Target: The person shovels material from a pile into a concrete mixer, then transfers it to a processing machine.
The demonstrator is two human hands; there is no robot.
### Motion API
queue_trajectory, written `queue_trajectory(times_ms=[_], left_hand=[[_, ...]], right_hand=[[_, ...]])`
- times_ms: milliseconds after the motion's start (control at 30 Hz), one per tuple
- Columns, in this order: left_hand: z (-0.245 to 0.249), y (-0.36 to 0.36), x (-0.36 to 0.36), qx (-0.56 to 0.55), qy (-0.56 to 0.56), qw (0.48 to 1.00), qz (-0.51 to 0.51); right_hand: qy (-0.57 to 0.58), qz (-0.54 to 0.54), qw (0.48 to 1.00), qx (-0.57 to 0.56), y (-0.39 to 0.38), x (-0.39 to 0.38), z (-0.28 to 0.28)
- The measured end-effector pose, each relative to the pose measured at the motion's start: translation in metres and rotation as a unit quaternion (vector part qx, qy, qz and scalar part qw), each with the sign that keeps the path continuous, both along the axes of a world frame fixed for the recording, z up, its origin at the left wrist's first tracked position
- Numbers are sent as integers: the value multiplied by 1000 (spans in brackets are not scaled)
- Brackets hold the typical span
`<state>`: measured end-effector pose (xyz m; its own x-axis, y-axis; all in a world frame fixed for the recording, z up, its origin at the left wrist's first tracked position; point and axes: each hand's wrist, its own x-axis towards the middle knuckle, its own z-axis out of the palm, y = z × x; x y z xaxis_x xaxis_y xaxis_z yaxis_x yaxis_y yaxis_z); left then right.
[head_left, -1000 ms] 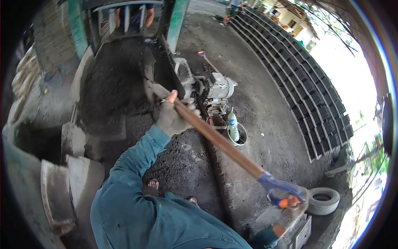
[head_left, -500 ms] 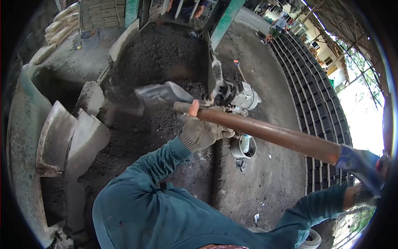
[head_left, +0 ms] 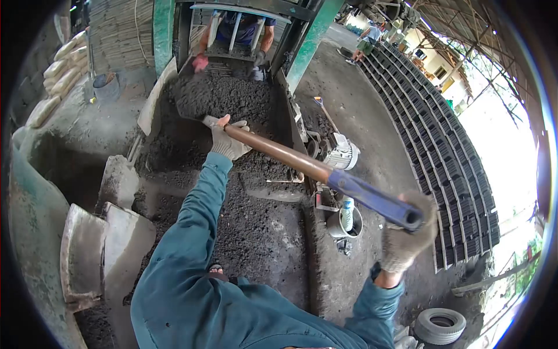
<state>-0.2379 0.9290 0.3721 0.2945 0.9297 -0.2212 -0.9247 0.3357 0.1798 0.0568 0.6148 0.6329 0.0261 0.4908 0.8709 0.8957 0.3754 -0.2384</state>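
Note:
My left hand [head_left: 230, 141], in a knitted glove, is closed around the lower shaft of a shovel [head_left: 285, 156] close to its blade. The shaft is brown and ends in a blue handle. My gloved right hand [head_left: 410, 235] is closed on that handle's end, slightly blurred. The blade points forward into a trough and is mostly covered by dark, crumbly material [head_left: 232, 96], so its face is hidden. At the trough's far end are a co-worker's hands, one in a red glove [head_left: 199, 63], the other in a grey glove [head_left: 258, 65], below a barred frame [head_left: 235, 29].
A motor [head_left: 342, 152] and a bucket [head_left: 344, 224] stand right of the trough. Long rows of dark stacked pieces [head_left: 436, 139] run along the right, with another person [head_left: 367, 42] farther off. Broken slabs [head_left: 84, 250] lean at left. A tire [head_left: 440, 326] lies lower right.
The shovel has moved forward, and its bare, shiny blade is now covered with dark material. My right hand has come inward from the right edge. The co-worker's gloved hands now show.

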Motion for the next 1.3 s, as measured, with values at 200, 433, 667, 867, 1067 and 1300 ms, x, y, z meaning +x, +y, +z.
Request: queue_trajectory(times_ms=[200,433,667,867,1067,1300], left_hand=[[15,42,43,-82,134,982,108],[-10,-216,119,163,56,985,-14],[-97,-435,131,-247,-4,926,285],[-181,-542,115,-345,-118,788,496],[-175,-615,71,-384,-194,655,622],[-94,-690,2,-106,-196,698,681]], right_hand=[[250,-113,958,-77,23,86,-190],[642,-79,687,-332,-40,277,-403],[421,61,576,-698,-37,314,-406],[24,445,710,-545,46,166,-271],[-242,730,557,-311,1,-13,-137],[-387,781,458,-174,-177,-165,-67]])
